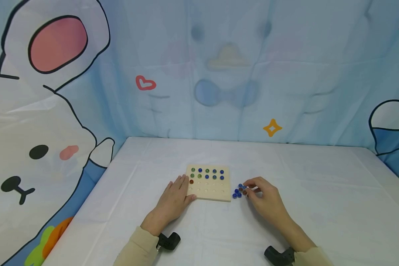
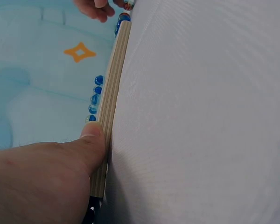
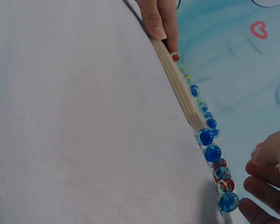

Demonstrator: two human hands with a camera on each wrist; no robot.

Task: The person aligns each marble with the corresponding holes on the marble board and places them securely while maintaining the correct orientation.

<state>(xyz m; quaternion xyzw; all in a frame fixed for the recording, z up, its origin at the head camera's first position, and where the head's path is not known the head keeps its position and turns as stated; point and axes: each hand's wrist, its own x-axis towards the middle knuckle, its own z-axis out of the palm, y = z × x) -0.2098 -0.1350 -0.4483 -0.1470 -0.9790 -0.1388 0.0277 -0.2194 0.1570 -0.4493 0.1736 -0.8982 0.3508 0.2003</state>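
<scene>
A pale wooden board (image 1: 208, 194) with rows of shallow hollows lies on the table. Green and blue marbles (image 1: 207, 176) fill its two far rows, and one red marble (image 1: 191, 181) sits at the left of the third. My left hand (image 1: 173, 197) rests at the board's left side, fingers straight, thumb on its near edge. Beside the right edge lies a cluster of loose blue and reddish marbles (image 3: 213, 153). Over that cluster, my right hand (image 1: 266, 197) has its fingers loosely bent, fingertips right at the marbles; no marble shows between thumb and fingers (image 3: 266, 173).
White cloth covers the table (image 1: 319, 192). A blue printed curtain (image 1: 296, 74) hangs behind it, with a large cartoon animal on the left. Black wrist cameras (image 1: 169, 241) sit at both cuffs.
</scene>
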